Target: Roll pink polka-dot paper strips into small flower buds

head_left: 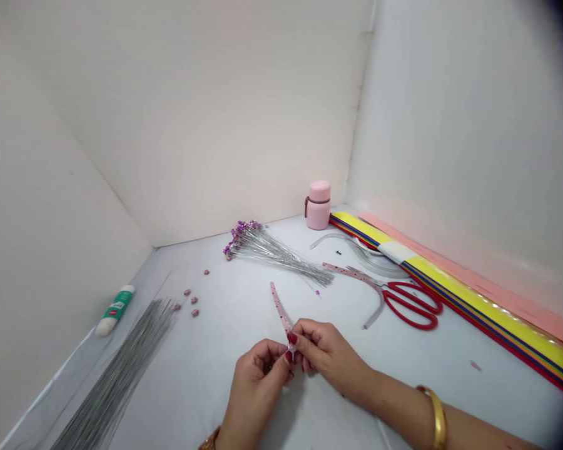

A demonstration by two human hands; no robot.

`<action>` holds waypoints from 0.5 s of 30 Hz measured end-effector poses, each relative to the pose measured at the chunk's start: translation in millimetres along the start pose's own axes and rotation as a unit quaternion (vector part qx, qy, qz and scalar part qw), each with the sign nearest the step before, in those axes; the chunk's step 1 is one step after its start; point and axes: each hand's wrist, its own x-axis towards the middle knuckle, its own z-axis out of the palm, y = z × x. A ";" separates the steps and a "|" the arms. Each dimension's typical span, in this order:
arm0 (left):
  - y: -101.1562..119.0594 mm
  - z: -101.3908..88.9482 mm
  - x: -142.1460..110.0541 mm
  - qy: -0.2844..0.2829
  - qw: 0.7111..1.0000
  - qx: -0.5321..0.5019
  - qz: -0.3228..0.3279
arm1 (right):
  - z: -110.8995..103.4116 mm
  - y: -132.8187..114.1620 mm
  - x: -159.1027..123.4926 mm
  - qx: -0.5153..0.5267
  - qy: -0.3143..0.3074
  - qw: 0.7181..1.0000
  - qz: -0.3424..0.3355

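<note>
Pinched between left hand [256, 390] and right hand [328, 353]: pink dotted strip [279, 307], near end. Red-handled scissors [410, 305] right; purple-beaded wire bundle [267, 256] far.

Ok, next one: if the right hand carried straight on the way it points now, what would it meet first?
The pink speckled strip comes first, already pinched by the right hand; the left hand lies directly beyond, though depth is hard to judge from this view.

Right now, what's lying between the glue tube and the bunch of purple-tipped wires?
In the head view, a few small pink beads lie scattered between the glue tube and the bunch of purple-tipped wires.
</note>
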 end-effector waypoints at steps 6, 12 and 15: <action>-1.9 -1.3 2.6 -0.038 0.998 -0.052 -0.020 | -1.5 -0.4 0.7 -0.007 0.001 1.000 0.007; -2.3 -0.2 3.8 -0.020 0.999 -0.043 -0.018 | -2.1 -1.2 -0.9 -0.027 0.001 1.000 -0.010; -1.9 -0.2 3.5 -0.013 0.998 -0.051 -0.018 | -5.2 -4.6 -1.4 -0.071 0.025 0.993 -0.096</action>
